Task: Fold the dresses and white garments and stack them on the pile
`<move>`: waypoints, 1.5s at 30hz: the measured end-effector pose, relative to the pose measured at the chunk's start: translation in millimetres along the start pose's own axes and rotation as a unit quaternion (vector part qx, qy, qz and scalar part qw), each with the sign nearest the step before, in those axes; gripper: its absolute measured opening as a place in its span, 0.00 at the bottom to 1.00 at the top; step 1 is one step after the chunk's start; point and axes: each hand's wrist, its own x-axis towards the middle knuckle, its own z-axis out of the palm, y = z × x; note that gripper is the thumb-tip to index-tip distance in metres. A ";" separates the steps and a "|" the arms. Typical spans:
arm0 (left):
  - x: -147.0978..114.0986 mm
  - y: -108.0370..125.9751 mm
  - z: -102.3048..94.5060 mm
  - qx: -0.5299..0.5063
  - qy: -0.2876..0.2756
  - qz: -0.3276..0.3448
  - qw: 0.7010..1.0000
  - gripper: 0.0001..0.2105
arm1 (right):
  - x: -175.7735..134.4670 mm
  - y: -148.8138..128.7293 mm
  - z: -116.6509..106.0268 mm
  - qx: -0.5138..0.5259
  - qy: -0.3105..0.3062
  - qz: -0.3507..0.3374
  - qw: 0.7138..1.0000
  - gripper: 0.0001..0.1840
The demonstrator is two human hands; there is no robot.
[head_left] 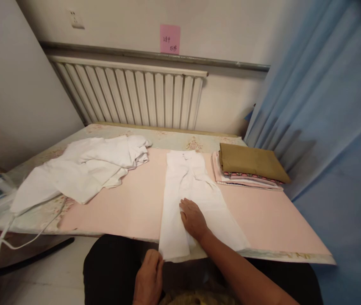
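the white garment (196, 182) (trousers, by the look of its two legs) lies spread down the pink mat (129, 203), its narrow end towards the wall and its hem reaching over the near edge of the table; that lay seems chosen to put the hem within easy reach of the seated person; the right hand (195, 220) rests palm down on the middle of the cloth, fingers extended and gripping nothing, probably to smooth it and stop it sliding; the left hand (149, 273) is curled narrow at the near left corner and seems to pinch the hem there, likely to keep that edge straight; so most of the garment lies beyond the left hand, and the right has cloth all round it; farther out, the crumpled white cloth (85, 169) sits to the left and the folded stack (252, 163) to the right, both apart from the garment, presumably leaving the middle for handwork.
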 end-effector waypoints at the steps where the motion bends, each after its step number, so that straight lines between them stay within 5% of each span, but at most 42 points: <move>1: -0.3 0.7 -0.2 0.007 -0.002 0.000 1.000 0.12 | 0.0 -0.3 -0.1 0.000 0.000 0.001 1.000 0.20; 7: -6.1 -6.3 5.2 0.044 -0.026 -0.015 0.999 0.11 | 0.7 -0.4 -0.2 -0.001 -0.002 -0.001 1.000 0.21; 12: 11.5 -4.4 -0.9 0.063 0.093 0.023 0.993 0.08 | -0.1 0.8 0.7 0.000 0.011 -0.002 1.000 0.22; 21: 99.3 -7.0 13.9 0.095 0.108 0.178 0.973 0.19 | 3.4 -9.7 -12.4 0.003 -0.023 -0.035 0.999 0.19; 30: 206.7 -23.9 45.9 0.218 0.033 0.196 0.956 0.22 | 2.8 -3.2 -5.2 0.062 0.048 0.033 0.996 0.15; 33: 217.3 -26.7 45.7 0.263 -0.011 0.193 0.945 0.23 | 38.8 15.3 -7.1 0.038 0.038 0.060 0.997 0.12; 38: 215.9 -26.4 46.9 0.294 -0.050 0.180 0.937 0.26 | 170.6 52.6 -4.9 -0.062 -0.012 0.091 0.994 0.12; 42: 217.0 -21.6 43.7 0.272 -0.096 0.162 0.944 0.26 | 273.1 76.3 22.0 -0.104 -0.055 0.086 0.989 0.12; 45: 219.7 -17.5 39.4 0.256 -0.126 0.152 0.946 0.27 | 322.1 87.7 50.2 -0.138 -0.105 0.085 0.981 0.11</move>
